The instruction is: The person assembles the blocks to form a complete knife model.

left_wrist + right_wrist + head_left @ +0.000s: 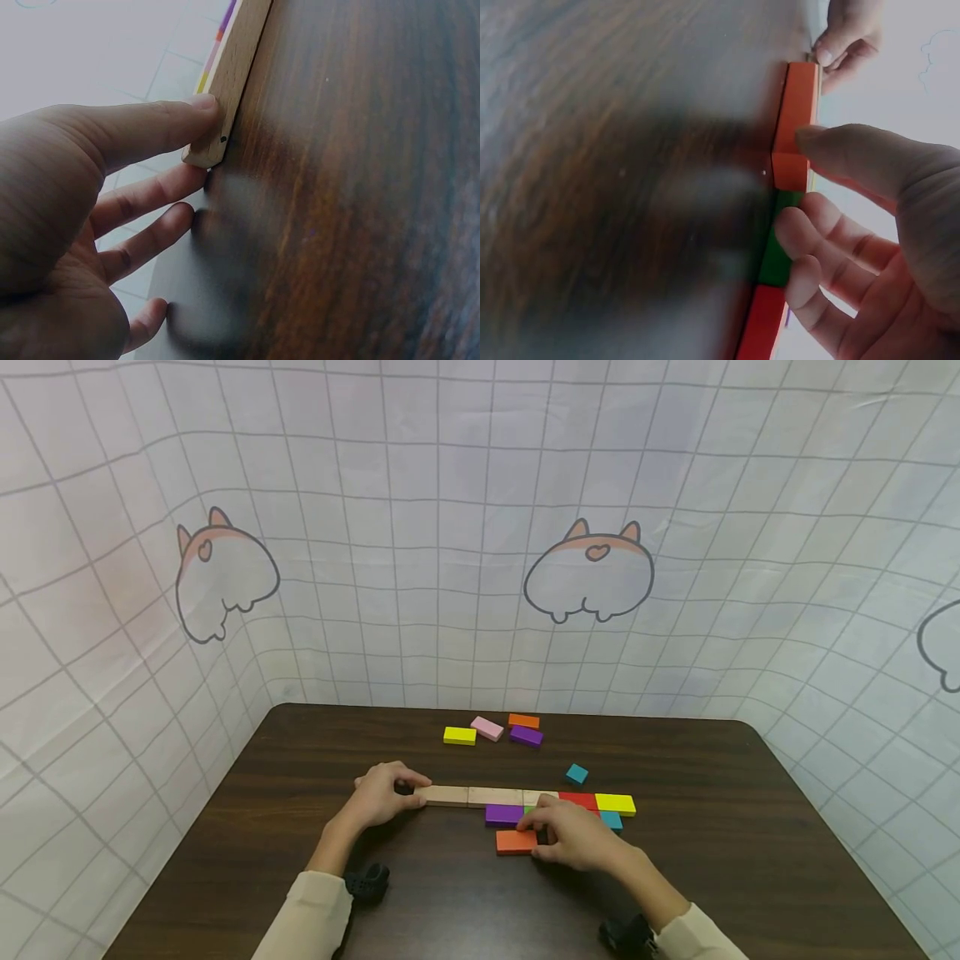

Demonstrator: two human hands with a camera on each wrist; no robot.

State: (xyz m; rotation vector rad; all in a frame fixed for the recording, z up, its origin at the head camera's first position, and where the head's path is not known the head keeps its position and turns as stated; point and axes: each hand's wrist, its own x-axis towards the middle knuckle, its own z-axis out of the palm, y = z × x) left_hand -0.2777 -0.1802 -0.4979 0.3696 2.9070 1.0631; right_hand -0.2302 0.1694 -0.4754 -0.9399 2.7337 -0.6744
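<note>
My left hand (382, 795) pinches the left end of a plain wooden block (446, 796), thumb along its near side in the left wrist view. That block begins a row continuing through more plain blocks (495, 797) to a red block (577, 800) and a yellow block (616, 805). Against the row's near side lie a purple block (503, 815), a green block (778, 259), mostly hidden in the head view, and a teal block (611, 821). Nearer still, my right hand (576, 837) grips the right end of an orange block (514, 842) between thumb and fingers.
Towards the table's back edge lie another yellow block (460, 736), a pink block (487, 728), a second orange block (523, 721) and a second purple block (527, 737). A small teal piece (577, 774) sits behind the row. A white grid-patterned curtain (450, 635) hangs behind the dark table (300, 752).
</note>
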